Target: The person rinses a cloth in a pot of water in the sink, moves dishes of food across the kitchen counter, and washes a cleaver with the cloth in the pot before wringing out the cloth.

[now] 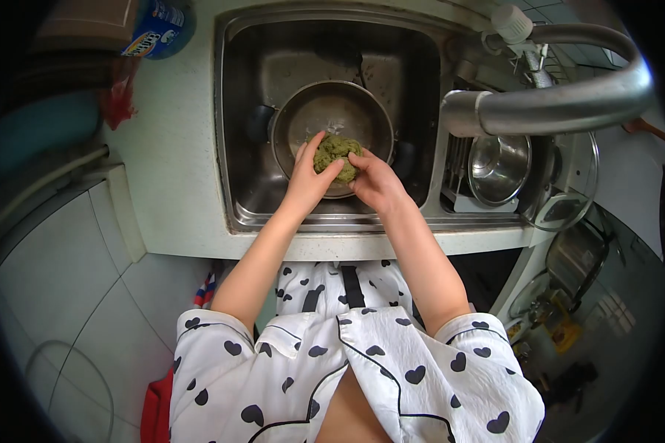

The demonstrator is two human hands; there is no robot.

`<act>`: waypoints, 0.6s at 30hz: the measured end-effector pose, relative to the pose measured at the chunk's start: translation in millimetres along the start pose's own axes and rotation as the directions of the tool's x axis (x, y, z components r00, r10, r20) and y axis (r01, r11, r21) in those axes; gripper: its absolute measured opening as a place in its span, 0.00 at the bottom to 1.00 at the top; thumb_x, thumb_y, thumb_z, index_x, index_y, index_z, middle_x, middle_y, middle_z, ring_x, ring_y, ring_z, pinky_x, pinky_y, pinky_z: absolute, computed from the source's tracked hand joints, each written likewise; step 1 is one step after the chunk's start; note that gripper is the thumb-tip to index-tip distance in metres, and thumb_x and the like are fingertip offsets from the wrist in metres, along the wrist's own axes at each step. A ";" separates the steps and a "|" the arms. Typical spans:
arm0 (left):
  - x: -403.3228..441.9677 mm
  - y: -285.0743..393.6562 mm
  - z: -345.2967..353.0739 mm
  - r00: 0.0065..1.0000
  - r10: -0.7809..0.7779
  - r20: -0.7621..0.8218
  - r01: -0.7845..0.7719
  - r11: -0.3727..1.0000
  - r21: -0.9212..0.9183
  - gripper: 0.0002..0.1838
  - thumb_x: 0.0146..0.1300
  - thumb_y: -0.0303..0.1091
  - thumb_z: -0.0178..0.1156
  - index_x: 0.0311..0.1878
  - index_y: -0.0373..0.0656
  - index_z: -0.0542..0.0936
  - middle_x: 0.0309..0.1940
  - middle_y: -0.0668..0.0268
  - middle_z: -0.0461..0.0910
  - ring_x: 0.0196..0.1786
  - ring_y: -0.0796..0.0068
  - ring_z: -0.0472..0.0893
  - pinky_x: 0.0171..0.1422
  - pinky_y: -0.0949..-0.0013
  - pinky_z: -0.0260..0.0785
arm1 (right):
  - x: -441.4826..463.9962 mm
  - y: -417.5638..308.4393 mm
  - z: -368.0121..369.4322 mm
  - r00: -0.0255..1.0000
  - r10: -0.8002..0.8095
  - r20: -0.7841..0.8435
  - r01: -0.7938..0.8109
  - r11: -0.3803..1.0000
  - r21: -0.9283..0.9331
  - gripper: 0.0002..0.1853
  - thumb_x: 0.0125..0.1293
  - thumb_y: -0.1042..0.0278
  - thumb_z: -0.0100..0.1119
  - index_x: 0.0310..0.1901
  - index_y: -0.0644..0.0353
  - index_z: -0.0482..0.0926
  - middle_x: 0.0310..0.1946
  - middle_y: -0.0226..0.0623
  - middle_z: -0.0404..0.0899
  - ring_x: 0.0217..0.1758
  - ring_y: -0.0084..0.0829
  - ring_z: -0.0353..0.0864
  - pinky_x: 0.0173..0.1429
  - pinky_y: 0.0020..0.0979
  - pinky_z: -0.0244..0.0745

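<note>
A rough, crumpled green clump (pixel 337 152) is held between my two hands, over the near part of a round metal pan (pixel 373 118). From its left side, my left hand (pixel 308 177) curves around it, thumb across the near face. My right hand (pixel 377 182) presses on the clump's right side with its thumb on top; most of its other fingers are hidden beneath. Small pale bits lie in the pan just beyond the clump. Dark side handles show on the pan, which sits inside the steel sink (pixel 236 52).
A curved metal faucet (pixel 561 100) reaches in from the right, over the sink's edge. Beside the sink stand a steel bowl (pixel 499 168) and a glass lid (pixel 573 210). At the upper left is a blue labelled bottle (pixel 161 29) on the counter (pixel 170 162).
</note>
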State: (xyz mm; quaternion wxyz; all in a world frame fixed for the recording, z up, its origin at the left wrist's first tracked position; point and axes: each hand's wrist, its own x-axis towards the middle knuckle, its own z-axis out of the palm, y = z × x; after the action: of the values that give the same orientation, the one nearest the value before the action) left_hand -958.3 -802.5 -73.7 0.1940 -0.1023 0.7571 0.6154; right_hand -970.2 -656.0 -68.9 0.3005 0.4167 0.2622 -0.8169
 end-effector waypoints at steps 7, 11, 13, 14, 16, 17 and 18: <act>-5.3 28.4 -4.4 1.000 0.004 0.029 0.002 0.980 -0.198 0.35 0.49 0.24 0.57 0.65 0.42 0.62 0.61 0.52 0.61 0.66 0.59 0.61 0.69 0.65 0.53 | -21.7 -2.0 10.5 0.999 0.040 0.023 -0.042 0.987 0.153 0.17 0.69 0.70 0.44 0.57 0.62 0.65 0.53 0.39 0.72 0.54 0.35 0.74 0.59 0.37 0.71; -19.1 42.8 -3.2 0.989 0.146 -0.028 -0.147 0.989 -0.027 0.38 0.46 0.19 0.51 0.66 0.43 0.61 0.62 0.53 0.61 0.67 0.60 0.60 0.70 0.66 0.51 | -31.7 -12.5 4.7 0.996 0.009 0.088 -0.016 0.997 0.077 0.20 0.61 0.79 0.43 0.56 0.64 0.65 0.52 0.41 0.72 0.57 0.38 0.72 0.62 0.39 0.67; -26.8 42.9 -1.6 0.993 0.118 -0.028 -0.118 0.993 -0.026 0.39 0.44 0.17 0.49 0.66 0.43 0.60 0.62 0.54 0.61 0.67 0.60 0.60 0.70 0.66 0.50 | -34.4 -13.5 4.1 0.995 -0.025 0.099 0.019 0.998 0.059 0.23 0.55 0.83 0.42 0.56 0.64 0.65 0.52 0.42 0.71 0.58 0.39 0.70 0.64 0.40 0.65; -28.0 32.8 0.9 0.996 0.086 -0.031 -0.088 0.994 -0.068 0.37 0.46 0.17 0.48 0.65 0.42 0.62 0.60 0.55 0.64 0.65 0.61 0.62 0.69 0.67 0.52 | -35.5 -13.6 4.6 0.995 -0.038 0.097 0.029 0.996 0.090 0.25 0.53 0.85 0.41 0.56 0.65 0.64 0.53 0.42 0.71 0.58 0.39 0.70 0.65 0.41 0.64; -31.8 31.3 3.5 0.999 0.034 -0.016 -0.036 0.990 -0.138 0.35 0.46 0.17 0.48 0.63 0.42 0.65 0.57 0.56 0.66 0.63 0.64 0.65 0.68 0.68 0.53 | -43.3 -16.9 7.5 0.986 -0.071 0.152 0.051 0.990 0.128 0.24 0.54 0.85 0.42 0.56 0.64 0.64 0.54 0.42 0.70 0.57 0.39 0.70 0.64 0.40 0.65; -33.4 29.8 4.3 1.000 0.008 -0.007 -0.009 0.985 -0.174 0.34 0.46 0.17 0.48 0.62 0.41 0.66 0.56 0.56 0.67 0.62 0.65 0.66 0.67 0.68 0.54 | -46.9 -18.9 8.9 0.983 -0.079 0.168 0.054 0.987 0.149 0.23 0.55 0.84 0.43 0.56 0.64 0.65 0.54 0.42 0.70 0.57 0.38 0.71 0.64 0.40 0.65; -35.2 33.5 3.5 0.997 0.069 -0.026 -0.072 0.987 -0.142 0.26 0.51 0.20 0.51 0.58 0.40 0.70 0.53 0.58 0.70 0.58 0.67 0.69 0.65 0.69 0.57 | -50.3 -20.4 10.5 0.979 -0.087 0.184 0.055 0.984 0.169 0.22 0.57 0.83 0.43 0.56 0.64 0.65 0.54 0.42 0.70 0.57 0.38 0.71 0.64 0.40 0.65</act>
State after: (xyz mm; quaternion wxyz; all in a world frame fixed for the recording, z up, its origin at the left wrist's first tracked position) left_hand -939.1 -794.6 -29.6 0.1563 -0.0956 0.7162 0.6734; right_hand -966.4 -635.5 -17.7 0.2597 0.3502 0.1794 -0.8819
